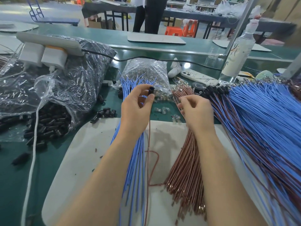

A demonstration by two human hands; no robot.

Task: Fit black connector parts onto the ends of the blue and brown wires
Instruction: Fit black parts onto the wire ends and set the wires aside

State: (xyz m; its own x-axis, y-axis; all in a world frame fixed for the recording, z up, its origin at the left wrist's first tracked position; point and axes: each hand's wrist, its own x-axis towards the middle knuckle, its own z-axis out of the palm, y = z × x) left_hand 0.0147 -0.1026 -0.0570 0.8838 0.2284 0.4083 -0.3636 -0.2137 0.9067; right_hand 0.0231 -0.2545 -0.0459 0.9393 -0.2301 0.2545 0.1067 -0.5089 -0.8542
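Left hand pinches a black connector; right hand curls its grip at the brown wires, hold unclear.

Factory assembly line: green conveyor bench, bulk wire bundles, bagged connectors.

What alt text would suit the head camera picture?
A person's left hand pinches a black connector above a bundle of blue wires, while the right hand touches brown wires. A bag of black connectors lies at the left.
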